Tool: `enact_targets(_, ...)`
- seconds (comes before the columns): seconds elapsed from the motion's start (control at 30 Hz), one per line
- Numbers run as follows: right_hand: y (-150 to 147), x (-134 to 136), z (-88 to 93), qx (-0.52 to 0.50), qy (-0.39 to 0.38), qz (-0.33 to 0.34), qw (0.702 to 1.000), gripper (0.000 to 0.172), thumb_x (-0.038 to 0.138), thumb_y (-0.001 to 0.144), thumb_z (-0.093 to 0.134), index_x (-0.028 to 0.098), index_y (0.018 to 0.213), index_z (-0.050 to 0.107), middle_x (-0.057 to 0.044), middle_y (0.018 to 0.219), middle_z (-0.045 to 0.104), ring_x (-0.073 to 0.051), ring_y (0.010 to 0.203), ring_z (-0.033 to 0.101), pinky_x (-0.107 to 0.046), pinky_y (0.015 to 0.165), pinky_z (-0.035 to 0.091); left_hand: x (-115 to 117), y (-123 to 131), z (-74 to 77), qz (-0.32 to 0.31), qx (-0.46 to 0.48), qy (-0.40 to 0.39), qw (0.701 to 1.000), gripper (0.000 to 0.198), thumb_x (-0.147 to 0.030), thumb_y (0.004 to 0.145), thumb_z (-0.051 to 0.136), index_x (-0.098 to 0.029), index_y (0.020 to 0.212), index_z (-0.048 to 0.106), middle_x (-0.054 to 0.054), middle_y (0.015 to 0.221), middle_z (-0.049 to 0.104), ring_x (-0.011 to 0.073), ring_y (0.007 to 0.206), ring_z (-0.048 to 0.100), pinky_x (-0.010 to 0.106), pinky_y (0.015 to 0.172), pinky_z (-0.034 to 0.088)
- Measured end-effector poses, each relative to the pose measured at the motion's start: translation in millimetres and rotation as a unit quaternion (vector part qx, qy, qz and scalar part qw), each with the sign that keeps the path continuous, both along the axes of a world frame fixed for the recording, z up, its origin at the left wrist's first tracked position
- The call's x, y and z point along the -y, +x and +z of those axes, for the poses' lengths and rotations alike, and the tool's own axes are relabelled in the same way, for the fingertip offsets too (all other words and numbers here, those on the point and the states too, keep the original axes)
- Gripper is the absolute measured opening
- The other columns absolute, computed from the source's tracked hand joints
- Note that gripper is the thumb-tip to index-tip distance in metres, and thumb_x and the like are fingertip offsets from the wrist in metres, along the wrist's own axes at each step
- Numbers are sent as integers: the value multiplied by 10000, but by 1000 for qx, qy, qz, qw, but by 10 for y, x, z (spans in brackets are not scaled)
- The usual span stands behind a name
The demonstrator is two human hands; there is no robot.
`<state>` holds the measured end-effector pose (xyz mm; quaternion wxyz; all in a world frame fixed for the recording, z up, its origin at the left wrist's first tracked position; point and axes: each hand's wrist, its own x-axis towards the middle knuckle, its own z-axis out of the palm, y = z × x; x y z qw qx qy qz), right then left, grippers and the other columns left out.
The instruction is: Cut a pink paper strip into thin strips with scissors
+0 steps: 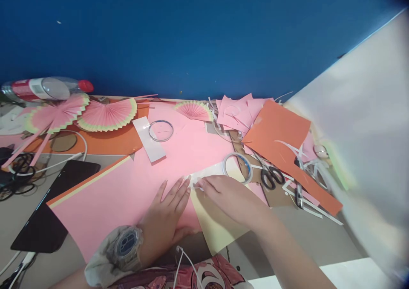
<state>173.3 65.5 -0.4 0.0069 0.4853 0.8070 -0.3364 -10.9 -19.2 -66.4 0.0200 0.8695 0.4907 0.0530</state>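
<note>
My left hand (171, 212) lies palm down on the large pink paper (111, 199), its fingers stretched and slightly apart. A watch (128, 243) is on that wrist. Opposite it, my right hand (228, 197) has its fingers pressed together at the upper left corner of a pale yellow sheet (217, 235). A whitish strip (209, 173) runs along that sheet's top edge; what the right fingertips pinch, if anything, is hidden. Touching this strip is a tape roll (248, 169). Farther back, a thin ring (173, 131) overlaps a white card strip (155, 153).
Pleated pink paper fans (108, 114) and a plastic bottle (54, 88) line the back left. A black phone (47, 212) and cables (19, 174) lie left. To the right are scissors (271, 178), orange paper (277, 127), a cutter (299, 193) and paper scraps. A blue wall (191, 37) rises behind.
</note>
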Motion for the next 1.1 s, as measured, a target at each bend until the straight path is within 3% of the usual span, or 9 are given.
enact_targets(0.13,82,11,0,-32,-45,-2,998,418,359,982,302,229,799,655,-27,787,706,-183,711,640,-278,617,429,0,8,0,0,-3,2,1000,736,-617,871,274,-85,1357,425,132,1469,361,272,1362,295,490,1131,109)
enact_targets(0.2,119,12,0,-33,-48,-18,998,369,388,973,319,247,983,660,-48,911,723,-208,794,665,-284,629,444,0,15,2,-1,-9,-1,1000,751,-630,865,263,-83,1347,440,137,1469,359,276,1360,298,490,1126,122)
enact_targets(0.33,185,2,-24,-26,-27,-55,998,422,406,966,330,288,1352,450,-78,1107,695,-242,890,684,-297,635,471,-3,25,3,0,-9,2,1000,701,-597,875,290,-89,1322,475,144,1451,390,283,1351,318,481,1125,138)
enact_targets(0.5,204,25,-16,-44,-19,-74,996,411,402,963,342,292,1336,476,-75,1188,664,-250,971,672,-310,681,494,-5,21,2,-1,2,6,1000,681,-582,875,314,-91,1314,485,148,1439,408,287,1354,312,478,1135,123)
enact_targets(0.6,163,77,44,-35,-20,-86,995,424,409,968,324,286,1351,456,-73,1126,694,-252,952,677,-310,675,487,-4,20,6,0,-1,6,1000,691,-582,876,304,-78,1314,483,149,1441,404,287,1351,317,479,1135,115)
enact_targets(0.73,46,134,110,14,-5,-92,996,442,361,974,305,245,1391,395,-78,931,737,-235,778,694,-311,624,470,-1,25,14,2,-10,7,1000,685,-571,882,298,-75,1318,477,150,1450,385,287,1353,319,481,1126,128)
enact_targets(0.8,-20,133,117,54,40,-73,995,419,306,971,301,175,1336,460,-99,848,734,-242,778,686,-369,762,460,2,28,7,0,-15,6,1000,688,-568,881,302,-68,1323,469,157,1457,370,291,1353,318,481,1122,138)
enact_targets(0.9,-100,106,109,122,113,-34,985,375,237,957,308,117,1230,536,-98,707,714,-242,746,676,-465,975,324,9,29,-17,2,-12,3,1000,688,-561,881,309,-65,1333,457,159,1467,352,291,1360,304,481,1125,136)
enact_targets(1.1,-183,101,75,172,161,-30,971,312,213,947,322,131,1116,571,-65,580,678,-224,592,647,-430,915,372,16,32,-29,6,-4,-5,1000,676,-554,880,319,-79,1343,450,155,1468,353,290,1369,292,480,1134,126)
